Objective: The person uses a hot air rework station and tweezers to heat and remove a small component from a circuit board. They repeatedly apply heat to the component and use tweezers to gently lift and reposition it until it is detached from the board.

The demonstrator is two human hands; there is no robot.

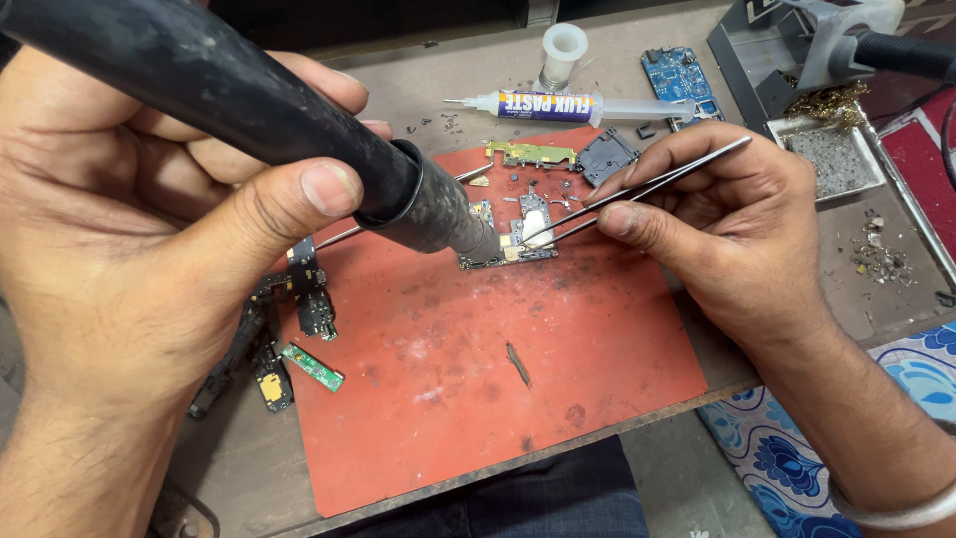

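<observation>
The left hand (169,229) is closed around the black barrel of a hot-air handpiece (299,110), thumb pressed on its upper side. Its nozzle comes down at a slant onto a small circuit board (513,234). The board lies flat on a red work mat (478,369), towards the mat's far edge and about midway along it.

The right hand (717,214) pinches a pair of slim metal tweezers (637,189) between thumb and fingers. The tweezer tips rest on the board just beside the nozzle.

Near the mat's far edge lie a gold-coloured board strip (533,154) and a dark plastic frame part (607,156). Beyond the mat, on the worktop (398,70), lie a flux syringe (558,105), a white solder spool (564,50) and a blue circuit board (677,75). At the mat's left edge sit black flex parts (309,294) and a small green board (312,367). A metal tray of grey debris (832,159) stands at the worktop's far right corner, beside a handpiece holder (787,50).
</observation>
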